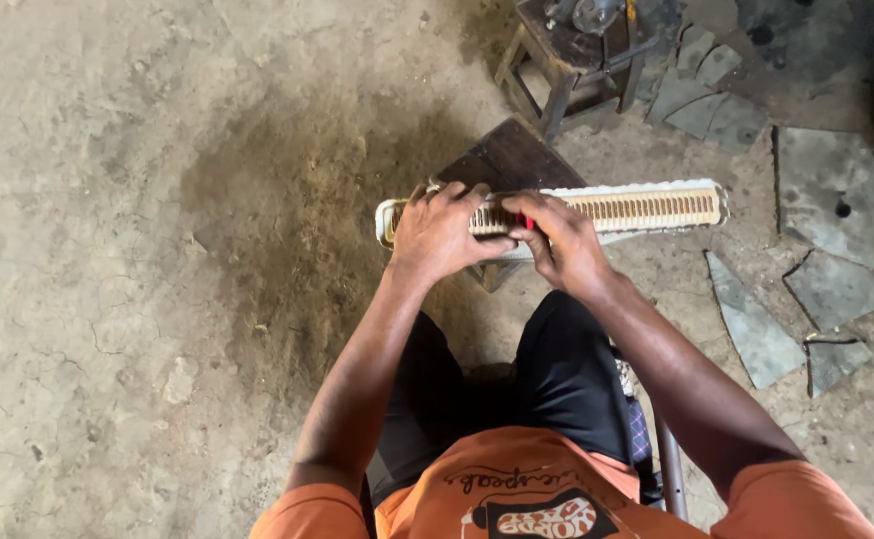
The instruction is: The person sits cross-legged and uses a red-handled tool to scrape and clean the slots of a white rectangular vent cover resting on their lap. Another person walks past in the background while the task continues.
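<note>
Seen from above, the person wears an orange short-sleeved T-shirt [557,489] whose sleeves end above the elbows, leaving both forearms bare down to the left hand [442,235] and the right hand [567,245]. The chest of the shirt carries a line of dark cursive lettering above a dark panel-shaped graphic with red and white shapes inside it, appearing upside down from this viewpoint. The legs are covered by black trousers [567,374], and neither wrist nor any finger shows a watch, band, glove or ring.
</note>
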